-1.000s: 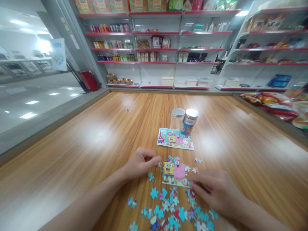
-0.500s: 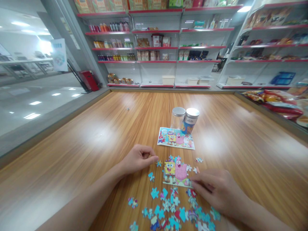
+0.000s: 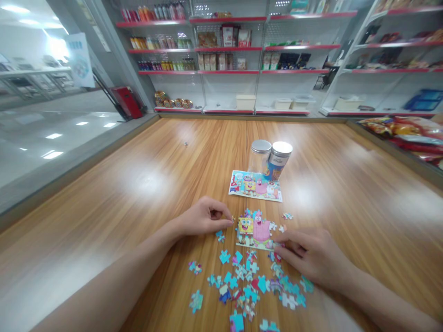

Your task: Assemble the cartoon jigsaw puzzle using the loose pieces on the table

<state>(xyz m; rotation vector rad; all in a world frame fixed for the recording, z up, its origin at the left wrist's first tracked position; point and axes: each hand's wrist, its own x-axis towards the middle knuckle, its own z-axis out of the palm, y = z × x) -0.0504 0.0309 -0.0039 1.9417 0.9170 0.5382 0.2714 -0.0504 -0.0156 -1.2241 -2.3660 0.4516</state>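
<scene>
A partly assembled jigsaw puzzle (image 3: 260, 233), with a yellow square character and a pink one, lies flat in front of me. At its left edge my left hand (image 3: 206, 216) is closed in a pinch, a small puzzle piece (image 3: 233, 218) showing at the fingertips. My right hand (image 3: 313, 253) is at the lower right corner, thumb and index finger closed on a puzzle piece there, mostly hidden by the fingers. Loose blue pieces (image 3: 224, 257) are spread below the puzzle. Beyond it lies the picture sheet (image 3: 255, 193) with the same characters.
A clear jar (image 3: 259, 159) and a printed can (image 3: 277, 161), both silver-lidded, stand at the sheet's far edge. A raised rim borders the wooden table (image 3: 166, 184). Snack bags (image 3: 404, 133) lie to the right. Stocked shelves (image 3: 228, 71) stand behind.
The view has tilted down, so the table sits higher in the picture. My left hand has come closer to the puzzle's left edge. The right hand stays by the lower right corner.
</scene>
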